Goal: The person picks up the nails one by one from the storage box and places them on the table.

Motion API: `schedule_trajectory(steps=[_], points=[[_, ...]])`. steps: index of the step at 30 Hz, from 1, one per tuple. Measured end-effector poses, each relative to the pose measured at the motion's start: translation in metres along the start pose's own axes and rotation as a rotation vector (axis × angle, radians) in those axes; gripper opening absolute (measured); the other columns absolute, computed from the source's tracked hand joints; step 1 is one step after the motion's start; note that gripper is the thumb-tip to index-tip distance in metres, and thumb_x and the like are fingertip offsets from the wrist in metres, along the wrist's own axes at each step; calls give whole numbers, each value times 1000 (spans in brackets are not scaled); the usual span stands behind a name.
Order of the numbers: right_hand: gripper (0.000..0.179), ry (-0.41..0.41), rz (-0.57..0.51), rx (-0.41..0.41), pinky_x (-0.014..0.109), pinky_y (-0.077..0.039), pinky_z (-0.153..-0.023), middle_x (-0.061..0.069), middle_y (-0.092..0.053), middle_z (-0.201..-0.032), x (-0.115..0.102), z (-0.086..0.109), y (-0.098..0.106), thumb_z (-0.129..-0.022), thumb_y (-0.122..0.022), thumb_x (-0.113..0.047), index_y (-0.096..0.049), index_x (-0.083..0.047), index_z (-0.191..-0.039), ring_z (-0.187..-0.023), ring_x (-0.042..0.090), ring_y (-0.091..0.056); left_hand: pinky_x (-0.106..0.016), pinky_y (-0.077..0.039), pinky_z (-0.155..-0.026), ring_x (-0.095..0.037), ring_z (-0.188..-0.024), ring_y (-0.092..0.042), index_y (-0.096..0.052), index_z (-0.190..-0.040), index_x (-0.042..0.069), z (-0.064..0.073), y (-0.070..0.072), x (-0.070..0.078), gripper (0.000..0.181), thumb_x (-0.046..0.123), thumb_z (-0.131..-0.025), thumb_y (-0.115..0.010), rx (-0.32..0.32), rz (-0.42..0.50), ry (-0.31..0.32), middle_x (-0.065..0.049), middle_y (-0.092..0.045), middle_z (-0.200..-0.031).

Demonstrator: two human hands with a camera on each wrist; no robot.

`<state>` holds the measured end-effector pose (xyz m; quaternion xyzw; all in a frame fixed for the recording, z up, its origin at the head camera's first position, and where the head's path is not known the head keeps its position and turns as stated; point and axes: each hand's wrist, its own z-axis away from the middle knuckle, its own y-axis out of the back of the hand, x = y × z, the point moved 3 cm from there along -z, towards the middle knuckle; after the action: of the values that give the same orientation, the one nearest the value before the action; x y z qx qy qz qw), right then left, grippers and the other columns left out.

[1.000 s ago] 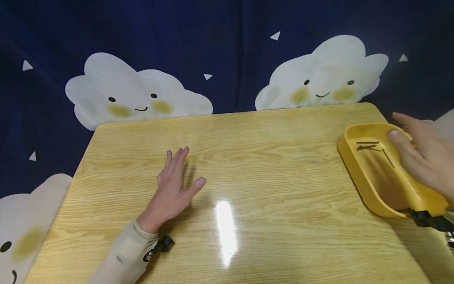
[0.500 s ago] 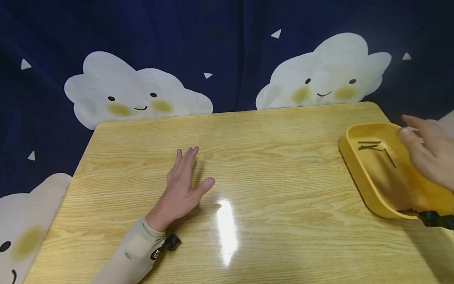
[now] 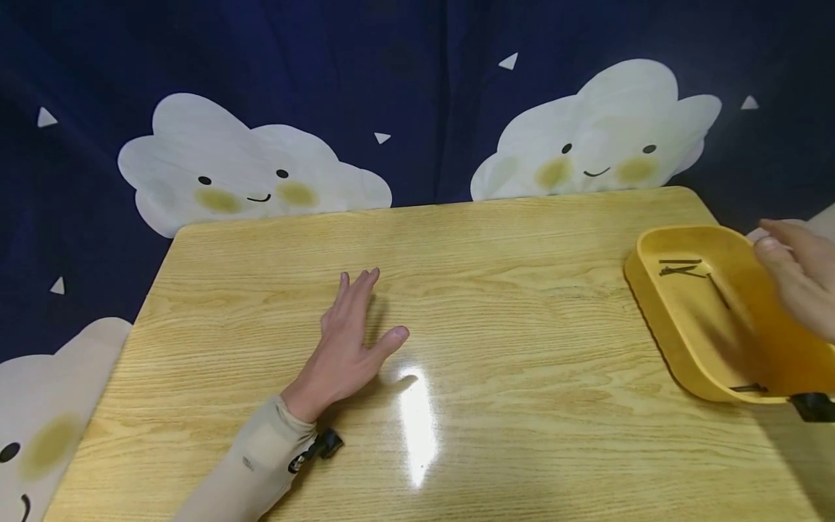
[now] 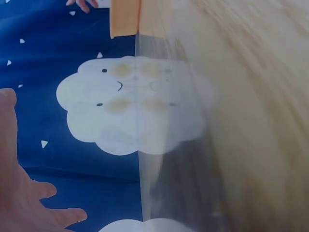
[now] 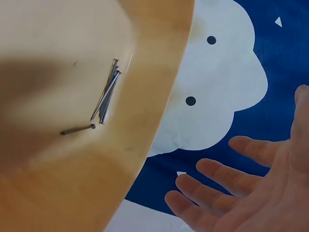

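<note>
My left hand (image 3: 352, 344) hovers over the middle-left of the wooden table, fingers extended and thumb spread, with nothing in it. At the right, my right hand (image 3: 805, 279) is above the far side of a yellow plastic bin (image 3: 654, 330), partly cut off by the frame. Its fingers are loosely extended and hold nothing, as the right wrist view confirms. Several metal nails (image 5: 107, 92) lie crossed together on the bin's floor near a corner. A single nail (image 5: 77, 130) lies close to them. Another dark nail (image 3: 749, 388) lies at the bin's near end.
The wooden table (image 3: 509, 304) has a bright light reflection near its middle. Behind it hangs a dark blue curtain (image 3: 417, 87) with smiling clouds. Black wrist-camera mounts stick out at the left wrist (image 3: 329, 442) and beside the bin's near edge.
My right hand has drawn to the right across the bin, baring more of its inside and the nail at the near end. My left hand has drifted slightly right.
</note>
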<state>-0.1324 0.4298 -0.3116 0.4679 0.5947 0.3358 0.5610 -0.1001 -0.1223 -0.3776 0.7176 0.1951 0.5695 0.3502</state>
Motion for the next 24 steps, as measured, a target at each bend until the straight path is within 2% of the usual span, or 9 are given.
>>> schedule_trajectory(steps=[8,10,14,18,24], points=[[74,-131,50,-42,76,-31,-106,42,-31,-155,8,7,-1,-110,-19,-54,-19,-3,-163,-129,65,-38,-76,-10,-121,-43,-163,0,-13,-167,23,-4,-6,4,90,67,-98,-50,-10,13,-12,-13,-19,-174],[73,-125,18,-27,77,-31,-104,45,-33,-152,10,8,-3,-110,-20,-52,-21,0,-162,-124,66,-39,-75,-11,-121,-42,-163,1,-13,-167,23,-4,-7,5,89,67,-99,-50,-14,15,-13,-13,-19,-174],[70,-99,-23,-41,78,-29,-107,47,-33,-150,16,7,-7,-112,-23,-46,-20,3,-161,-123,68,-38,-75,-10,-122,-40,-163,2,-12,-167,23,-6,-10,7,89,67,-99,-49,-16,20,-17,-12,-19,-174],[72,-93,17,-49,77,-28,-111,46,-32,-151,22,6,-10,-111,-21,-50,-20,2,-161,-127,69,-39,-74,-10,-123,-38,-164,2,-12,-167,24,-8,-12,10,89,68,-99,-49,-10,38,-22,-11,-18,-174],[70,-72,9,-36,74,-23,-118,43,-30,-155,35,4,-13,-111,-23,-47,-26,3,-159,-138,68,-33,-72,-11,-123,-36,-164,2,-12,-167,26,-14,-16,16,88,64,-99,-53,-16,64,-22,-8,-20,-174]])
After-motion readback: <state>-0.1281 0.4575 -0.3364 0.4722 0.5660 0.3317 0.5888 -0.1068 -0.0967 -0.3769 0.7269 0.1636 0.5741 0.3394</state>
